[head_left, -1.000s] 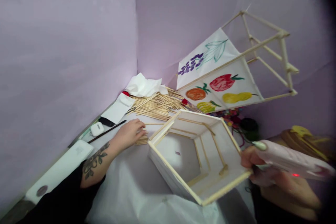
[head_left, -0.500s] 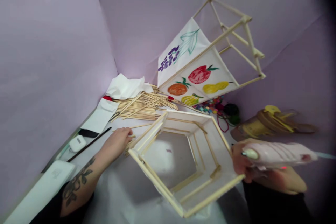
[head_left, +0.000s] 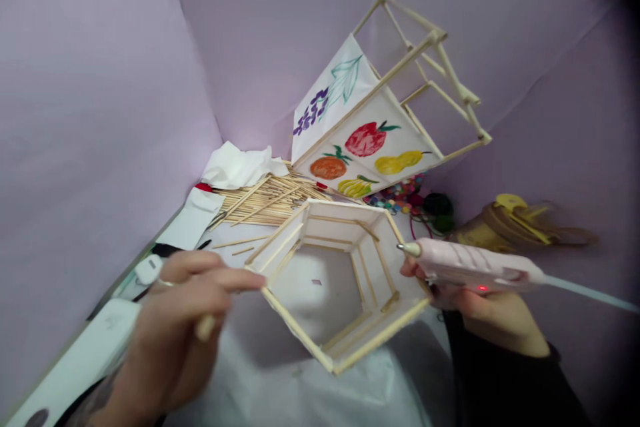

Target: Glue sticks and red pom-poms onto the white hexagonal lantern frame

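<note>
In the middle stands a five-sided frame [head_left: 383, 337] of thin wooden sticks with white walls, its top open towards me. My left hand [head_left: 183, 307] is at its left corner, the index finger stretched to the rim. A short wooden stick [head_left: 205, 327] pokes out from the curled fingers of that hand. My right hand [head_left: 485, 312] grips a pale pink glue gun [head_left: 480, 268] with a red light on, its nozzle pointing left over the frame's right side. Some fingers of the right hand are by the frame's right wall; whether they press on it is partly hidden.
Behind leans a taller stick frame [head_left: 400, 80] with painted fruit panels. Beside it lie a pile of wooden sticks [head_left: 260, 203], white cloth [head_left: 240, 165] and colourful beads [head_left: 395, 197]. A yellow-brown cup [head_left: 500, 227] is at right, a long white box [head_left: 95, 340] at left.
My left hand has come from the loose sticks towards me to the frame's left corner, now with a short stick. The glue gun has shifted left and up.
</note>
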`<state>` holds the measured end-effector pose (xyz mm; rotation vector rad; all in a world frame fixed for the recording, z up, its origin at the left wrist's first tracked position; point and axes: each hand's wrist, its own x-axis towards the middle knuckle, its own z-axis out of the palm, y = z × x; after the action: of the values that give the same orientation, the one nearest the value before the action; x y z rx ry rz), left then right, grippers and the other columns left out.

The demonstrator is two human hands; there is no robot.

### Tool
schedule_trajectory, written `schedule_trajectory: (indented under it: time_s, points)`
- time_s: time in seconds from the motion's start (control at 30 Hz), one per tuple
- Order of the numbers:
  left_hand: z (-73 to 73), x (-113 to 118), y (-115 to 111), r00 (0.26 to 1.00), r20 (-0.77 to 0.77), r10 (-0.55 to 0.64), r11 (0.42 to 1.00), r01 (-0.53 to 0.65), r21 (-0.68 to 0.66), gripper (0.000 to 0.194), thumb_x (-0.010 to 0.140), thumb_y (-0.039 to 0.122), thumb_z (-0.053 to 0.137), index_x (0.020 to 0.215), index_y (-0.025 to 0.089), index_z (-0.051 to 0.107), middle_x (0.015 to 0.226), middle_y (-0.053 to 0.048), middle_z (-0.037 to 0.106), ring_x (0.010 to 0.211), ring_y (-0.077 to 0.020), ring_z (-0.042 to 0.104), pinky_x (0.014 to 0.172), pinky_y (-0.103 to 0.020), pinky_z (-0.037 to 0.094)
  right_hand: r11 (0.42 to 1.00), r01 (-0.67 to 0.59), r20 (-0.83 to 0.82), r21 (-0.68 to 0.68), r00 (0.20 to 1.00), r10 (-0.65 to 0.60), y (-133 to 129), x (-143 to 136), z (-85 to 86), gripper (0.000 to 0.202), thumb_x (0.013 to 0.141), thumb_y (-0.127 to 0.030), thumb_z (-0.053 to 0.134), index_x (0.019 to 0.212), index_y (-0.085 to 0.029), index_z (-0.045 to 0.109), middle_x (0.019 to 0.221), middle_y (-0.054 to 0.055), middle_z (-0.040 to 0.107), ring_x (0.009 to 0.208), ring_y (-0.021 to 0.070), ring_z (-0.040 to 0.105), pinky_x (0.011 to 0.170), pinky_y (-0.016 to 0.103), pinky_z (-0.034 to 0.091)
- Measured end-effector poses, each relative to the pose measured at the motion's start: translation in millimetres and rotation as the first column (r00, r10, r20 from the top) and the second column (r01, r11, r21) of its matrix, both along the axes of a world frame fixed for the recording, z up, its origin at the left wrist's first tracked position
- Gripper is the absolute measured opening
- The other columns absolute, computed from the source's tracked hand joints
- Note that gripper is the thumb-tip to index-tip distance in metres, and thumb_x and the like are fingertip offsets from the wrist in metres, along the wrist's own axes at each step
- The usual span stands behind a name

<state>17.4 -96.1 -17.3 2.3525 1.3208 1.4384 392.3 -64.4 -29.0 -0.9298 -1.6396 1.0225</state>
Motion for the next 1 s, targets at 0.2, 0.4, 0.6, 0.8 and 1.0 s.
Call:
schedule_trajectory:
  time_s: [0.2,0.4,0.6,0.8,1.0]
  points:
    - [0.4,54.8,16.0,0.911,-0.208,-0.356,0.918,0.382,0.104,0.019,0.086,0.007,0.044,0.078,0.025,0.043,0.060,0.003,0.059,0.061,-0.0174,0.055,0.077,-0.038,0.046,0.999,0.022,0.024,-0.028,0.999,-0.021,-6.5,14.9,-16.3,0.032,0.080,-0.050,0.080,0.104,-0.029,0.082,0.089,0.007,0.079,0.078,0.0262,0.074,0.064,0.034,0.063]
    - [-14.1,56.0,64.5,0.904,-0.012,-0.428,0.884,0.421,0.203,0.038,0.106,0.034,0.034,0.071,0.023,0.043,0.058,0.001,0.047,0.058,-0.0158,0.045,0.068,-0.035,0.041,0.993,-0.107,0.127,-0.050,0.985,0.113,-12.1,15.0,5.9,0.033,0.083,-0.047,0.077,0.108,-0.026,0.080,0.083,0.008,0.076,0.066,0.0241,0.070,0.056,0.032,0.059]
    - [-8.1,37.4,80.2,0.873,0.097,-0.479,0.878,0.478,0.038,0.047,0.105,0.048,0.039,0.068,0.020,0.047,0.059,0.000,0.045,0.062,-0.0161,0.046,0.066,-0.034,0.040,0.928,-0.365,0.195,0.067,0.917,0.347,-16.0,-19.1,50.2,0.032,0.086,-0.053,0.073,0.097,-0.025,0.083,0.076,0.008,0.074,0.067,0.0240,0.071,0.062,0.032,0.060]
    - [-0.3,24.9,92.3,0.794,0.143,-0.590,0.800,0.599,-0.028,0.030,0.105,0.040,0.045,0.085,0.021,0.054,0.064,0.002,0.046,0.062,-0.0146,0.047,0.070,-0.034,0.045,0.995,0.084,-0.081,-0.058,0.993,-0.088,-20.6,3.2,21.4,0.040,0.085,-0.057,0.074,0.112,-0.029,0.077,0.086,0.007,0.075,0.065,0.0194,0.066,0.052,0.026,0.054]
    - [10.0,19.8,102.6,0.752,0.167,-0.637,0.748,0.656,-0.099,0.021,0.105,0.035,0.046,0.093,0.022,0.057,0.063,0.003,0.049,0.059,-0.0135,0.047,0.073,-0.033,0.046,0.938,0.276,-0.290,-0.209,0.899,-0.329,2.2,-4.7,12.9,0.033,0.079,-0.052,0.080,0.097,-0.026,0.076,0.101,0.006,0.073,0.061,0.0131,0.058,0.049,0.023,0.049]
